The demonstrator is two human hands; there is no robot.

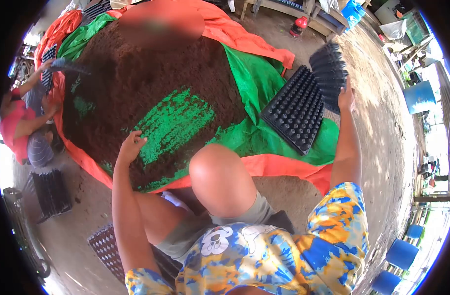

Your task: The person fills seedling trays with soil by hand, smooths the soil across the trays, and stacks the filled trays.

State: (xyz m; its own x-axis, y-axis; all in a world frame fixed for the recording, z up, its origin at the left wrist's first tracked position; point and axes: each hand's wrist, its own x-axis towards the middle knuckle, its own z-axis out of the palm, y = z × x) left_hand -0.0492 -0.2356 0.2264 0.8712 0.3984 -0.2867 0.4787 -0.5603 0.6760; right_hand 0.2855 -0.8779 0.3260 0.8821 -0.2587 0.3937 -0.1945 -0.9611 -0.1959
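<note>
My right hand is closed on the edge of a stack of black trays, which stands tilted at the right. Beside it, a black seedling tray with rows of round cups facing up lies on the green tarp. My left hand hovers near the lower left of the dark soil pile, fingers partly curled and apart, holding nothing. Between my hands, a patch of green tarp shows through thin soil.
A co-worker in pink sits at the left, one hand on a dark tray. More black trays stand on the ground at left, another by my left arm. A red object and blue barrels are farther off.
</note>
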